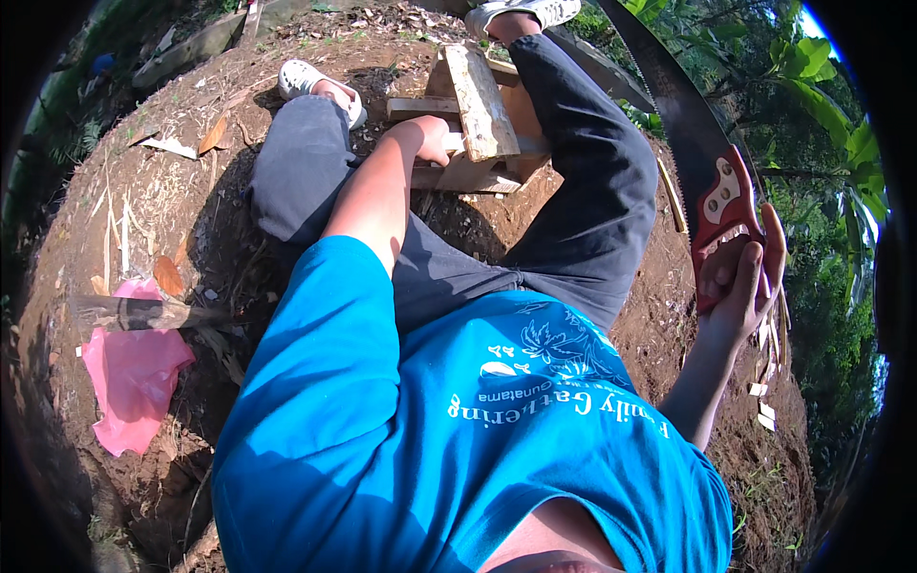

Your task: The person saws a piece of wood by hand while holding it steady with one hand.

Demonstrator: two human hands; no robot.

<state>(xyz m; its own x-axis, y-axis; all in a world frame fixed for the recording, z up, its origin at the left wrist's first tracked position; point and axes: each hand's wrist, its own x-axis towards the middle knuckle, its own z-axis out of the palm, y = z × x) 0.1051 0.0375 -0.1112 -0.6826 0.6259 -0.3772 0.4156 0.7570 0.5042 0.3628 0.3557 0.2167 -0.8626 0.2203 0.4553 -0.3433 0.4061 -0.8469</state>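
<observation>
My right hand point(743, 279) is raised at the right, closed round the red handle of a hand saw point(690, 124). Its dark, curved, toothed blade points up and away, past my right knee. Between my legs stands a small structure of rough wooden boards point(482, 100), with one pale plank lying slanted on top. My left hand point(432, 141) reaches to its left side and is closed at a light piece of wood beside that plank. The fingertips of this hand are partly hidden.
I sit on bare brown soil point(229, 124) scattered with wood chips and dry leaves. A pink plastic bag point(138, 382) lies at the left, under a wooden stick point(153, 313). Green plants point(812, 105) grow at the right, and a log edge point(191, 50) runs along the far left.
</observation>
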